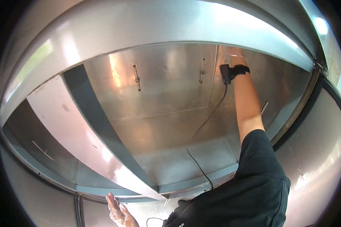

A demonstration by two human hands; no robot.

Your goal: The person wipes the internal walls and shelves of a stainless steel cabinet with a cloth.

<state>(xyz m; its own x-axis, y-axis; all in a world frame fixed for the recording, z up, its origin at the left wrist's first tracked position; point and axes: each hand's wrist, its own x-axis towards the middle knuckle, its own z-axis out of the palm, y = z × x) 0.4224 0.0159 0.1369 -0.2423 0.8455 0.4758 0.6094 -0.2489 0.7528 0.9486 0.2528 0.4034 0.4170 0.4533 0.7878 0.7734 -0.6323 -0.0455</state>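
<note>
My right arm reaches up into a stainless steel cabinet, along its right inner wall (244, 93). My right hand (236, 52) is mostly hidden behind the cabinet's upper front panel (170, 25); clear plastic shows at the wrist. A black device (225, 74) is strapped to that wrist, and a black cable (200, 129) runs down from it. My left hand (118, 211), in a clear plastic glove, is held low by the cabinet's bottom edge, fingers apart, with nothing in it.
A broad steel post (85, 127) divides the cabinet opening. Slotted shelf strips (137, 78) are fixed to the inner back wall. Steel doors (315, 147) stand at the right and lower left (39, 190). A light floor (147, 210) shows below.
</note>
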